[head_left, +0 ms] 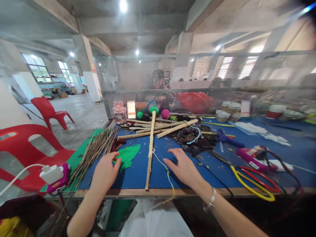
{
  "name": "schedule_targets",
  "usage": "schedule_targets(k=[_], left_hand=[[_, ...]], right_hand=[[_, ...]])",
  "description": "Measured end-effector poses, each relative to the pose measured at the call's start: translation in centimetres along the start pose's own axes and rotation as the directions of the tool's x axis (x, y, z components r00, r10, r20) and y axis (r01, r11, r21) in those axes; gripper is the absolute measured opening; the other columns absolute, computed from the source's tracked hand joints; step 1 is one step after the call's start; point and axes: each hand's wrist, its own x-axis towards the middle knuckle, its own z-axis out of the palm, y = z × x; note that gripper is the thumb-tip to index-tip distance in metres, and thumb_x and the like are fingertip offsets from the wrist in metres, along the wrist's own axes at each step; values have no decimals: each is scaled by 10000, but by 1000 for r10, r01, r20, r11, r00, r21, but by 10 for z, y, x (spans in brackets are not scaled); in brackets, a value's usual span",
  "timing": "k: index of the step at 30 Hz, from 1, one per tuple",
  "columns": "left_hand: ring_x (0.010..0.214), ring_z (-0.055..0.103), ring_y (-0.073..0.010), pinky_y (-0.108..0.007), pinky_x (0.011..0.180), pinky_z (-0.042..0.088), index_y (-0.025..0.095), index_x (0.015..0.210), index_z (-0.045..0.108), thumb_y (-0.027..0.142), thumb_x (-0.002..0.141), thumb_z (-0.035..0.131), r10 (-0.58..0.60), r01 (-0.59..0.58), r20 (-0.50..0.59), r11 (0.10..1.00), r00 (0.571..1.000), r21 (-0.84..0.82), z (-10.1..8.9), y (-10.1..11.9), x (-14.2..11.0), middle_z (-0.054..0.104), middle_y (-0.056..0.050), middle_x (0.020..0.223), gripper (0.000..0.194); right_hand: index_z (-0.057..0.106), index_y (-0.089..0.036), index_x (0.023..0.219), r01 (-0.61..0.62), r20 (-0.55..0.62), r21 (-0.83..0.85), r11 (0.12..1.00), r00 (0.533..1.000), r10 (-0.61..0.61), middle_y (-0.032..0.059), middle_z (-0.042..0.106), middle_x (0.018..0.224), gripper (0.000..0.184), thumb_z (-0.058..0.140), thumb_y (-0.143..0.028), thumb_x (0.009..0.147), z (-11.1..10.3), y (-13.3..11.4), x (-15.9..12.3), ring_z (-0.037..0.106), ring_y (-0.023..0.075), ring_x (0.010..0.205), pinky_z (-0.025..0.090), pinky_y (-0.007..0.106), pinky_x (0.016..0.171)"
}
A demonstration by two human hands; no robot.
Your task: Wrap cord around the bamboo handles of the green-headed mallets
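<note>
A bamboo stick (151, 148) partly wrapped in pale yellow lies between my hands, one end toward the table's front edge. White-yellow string (169, 176) trails from its middle over that edge. My right hand (184, 166) is to the right of the stick, open and empty, thumb and fingers apart. On the other side my left hand (108, 168) is beside a ragged green sheet (129, 156). Its thumb and forefinger are apart, with green showing between them; whether they touch the sheet I cannot tell. More bamboo sticks (176, 129) lie across the far end.
Thin twigs (95, 154) are piled at left. Scissors (251, 182) with red and yellow handles lie at right, near a purple power strip (255, 161). Coloured balls (165, 114), a pink bottle (119, 112) and jars (233, 110) stand before a perforated metal screen (140, 74). Red chairs (53, 112) stand left.
</note>
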Motion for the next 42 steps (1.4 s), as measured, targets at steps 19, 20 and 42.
schedule_targets(k=[19,20,42], left_hand=[[637,631,-198,-329,610,498,120,807,577,380,812,411,-269,635,652,-158,709,-756,16,27,20,653,-73,653,309],[657,638,-207,-343,620,508,112,818,580,381,808,422,-203,643,687,-243,698,-726,16,28,19,662,-87,679,312],[516,555,-84,-187,512,436,147,932,560,250,566,741,136,602,627,185,767,-777,21,72,24,605,14,616,422]], right_hand=[[494,-180,1009,-204,-193,-60,977,963,189,105,560,1004,333,425,-427,797,-38,79,-70,543,223,867,446,331,704],[495,-169,1021,-232,-242,-118,966,950,198,118,555,1016,351,416,-427,795,-42,89,-68,536,237,881,440,347,714],[536,-153,754,-307,302,795,524,948,96,-6,598,644,272,632,-390,661,-1,0,23,539,120,555,452,260,550]])
